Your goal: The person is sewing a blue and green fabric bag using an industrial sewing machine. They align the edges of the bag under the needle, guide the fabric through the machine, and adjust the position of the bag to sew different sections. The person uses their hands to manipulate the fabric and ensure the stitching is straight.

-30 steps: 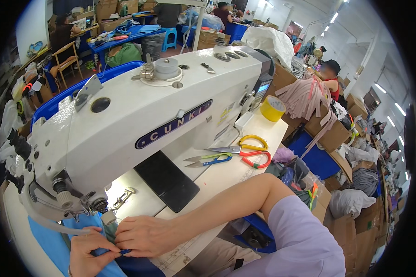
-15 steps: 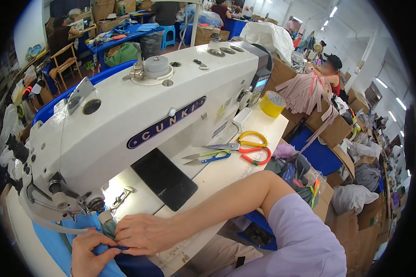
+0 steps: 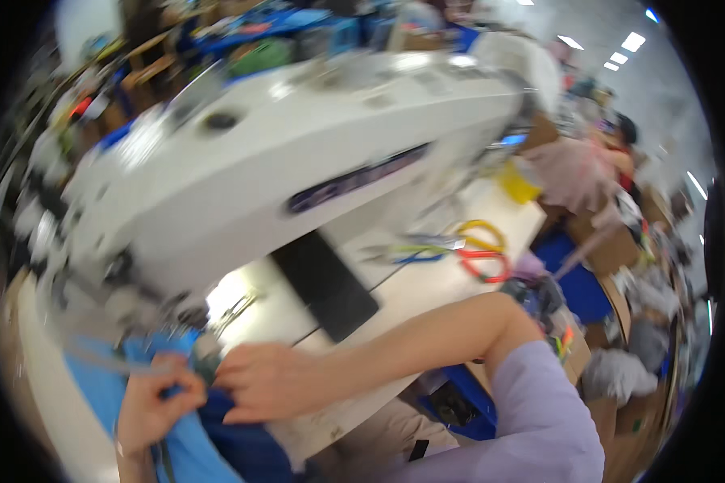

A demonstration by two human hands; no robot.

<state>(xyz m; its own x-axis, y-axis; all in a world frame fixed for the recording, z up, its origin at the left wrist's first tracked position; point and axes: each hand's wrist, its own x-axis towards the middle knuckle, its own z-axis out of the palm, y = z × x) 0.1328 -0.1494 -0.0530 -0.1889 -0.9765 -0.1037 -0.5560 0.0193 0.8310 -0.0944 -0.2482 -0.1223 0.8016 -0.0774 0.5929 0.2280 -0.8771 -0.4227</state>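
The white sewing machine (image 3: 314, 161) spans the view, its needle end low at the left above light blue fabric (image 3: 97, 378). My left hand (image 3: 157, 402) is closed in a pinch on the blue fabric, thumb against fingers, just in front of the needle area. Beside it, my right hand (image 3: 270, 382) reaches in from the right over dark blue fabric (image 3: 246, 447), fingers bent downward. Motion blur smears the right fingertips, so their grip is unclear. A greenish-grey piece (image 3: 207, 360) shows between the hands and the machine.
On the white table (image 3: 415, 342) lie a black phone (image 3: 326, 286), thread snips (image 3: 407, 253) and scissors with yellow and red handles (image 3: 483, 249). Yellow tape (image 3: 519, 183) stands at the far right corner. Boxes and bundled cloth crowd the right; another person (image 3: 620, 145) is behind.
The view has swung and blurred, shifting the machine and table items rightward. My hands have come apart slightly; the dark blue edge pinched between them earlier is no longer distinct.
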